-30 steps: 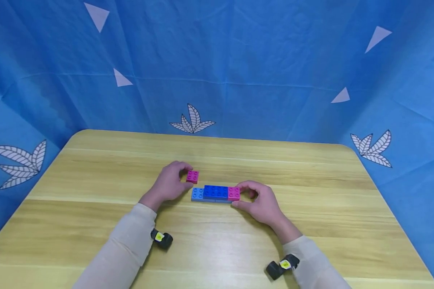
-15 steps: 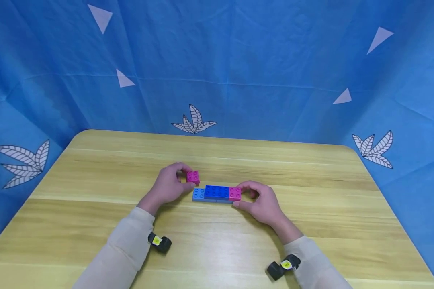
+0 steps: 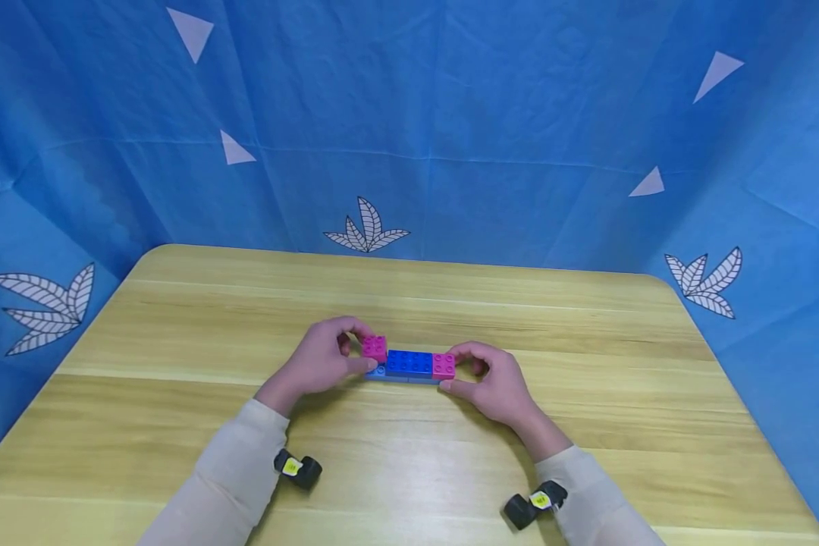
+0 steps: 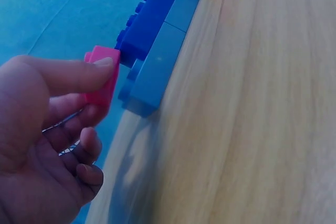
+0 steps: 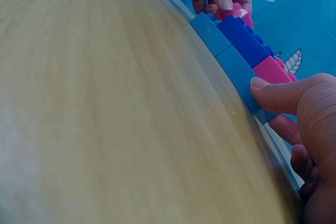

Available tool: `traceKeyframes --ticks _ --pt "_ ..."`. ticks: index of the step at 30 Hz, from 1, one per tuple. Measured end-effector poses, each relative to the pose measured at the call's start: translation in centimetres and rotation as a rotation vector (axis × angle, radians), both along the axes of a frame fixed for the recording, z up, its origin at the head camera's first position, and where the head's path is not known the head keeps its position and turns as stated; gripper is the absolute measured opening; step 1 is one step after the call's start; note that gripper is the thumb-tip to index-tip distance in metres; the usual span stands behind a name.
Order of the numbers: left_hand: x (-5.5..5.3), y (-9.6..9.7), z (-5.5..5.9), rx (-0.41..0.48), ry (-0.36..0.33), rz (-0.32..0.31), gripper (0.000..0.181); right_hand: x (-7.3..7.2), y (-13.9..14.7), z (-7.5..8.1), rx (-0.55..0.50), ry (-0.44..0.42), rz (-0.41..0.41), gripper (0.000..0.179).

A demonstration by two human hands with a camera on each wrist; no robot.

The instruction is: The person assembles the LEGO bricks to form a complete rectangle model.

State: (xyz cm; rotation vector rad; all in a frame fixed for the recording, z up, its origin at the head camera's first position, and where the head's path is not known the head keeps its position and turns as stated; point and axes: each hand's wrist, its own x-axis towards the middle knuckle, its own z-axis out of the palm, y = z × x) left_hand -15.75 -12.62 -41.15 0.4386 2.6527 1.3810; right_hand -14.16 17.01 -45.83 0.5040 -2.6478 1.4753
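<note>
Between thumb and fingers, my left hand [image 3: 321,362] pinches a pink brick [image 4: 100,80] with studs facing up. It is held just above the bare studs at the left end of a light blue base [image 4: 160,66], made of two light blue bricks end to end on the table. A dark blue brick [image 3: 409,363] sits on the middle of that base, and a second pink brick [image 3: 444,365] sits beside it at the right end. My right hand [image 3: 494,383] grips the base's right end, thumb on the near side and fingers behind.
The bricks rest on a wooden table [image 3: 409,470] with rounded far corners. Behind it hangs a blue cloth [image 3: 423,114] printed with white triangles and leaves. A black wrist camera [image 3: 300,470] is strapped to the left sleeve, another camera [image 3: 534,506] to the right.
My left hand has moved right and toward me with its pink brick, from behind the base's left end to over it. The right hand keeps its hold in place.
</note>
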Motion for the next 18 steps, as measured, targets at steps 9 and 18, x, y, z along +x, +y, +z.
traceKeyframes --ticks 9,18 --pt "0.40 0.10 0.01 -0.040 -0.012 -0.032 0.035 0.09 -0.06 0.18 0.007 -0.010 -0.005 0.036" --pt "0.43 0.12 -0.15 -0.052 0.013 -0.053 0.034 0.10 -0.08 0.26 0.009 -0.009 -0.003 0.035"
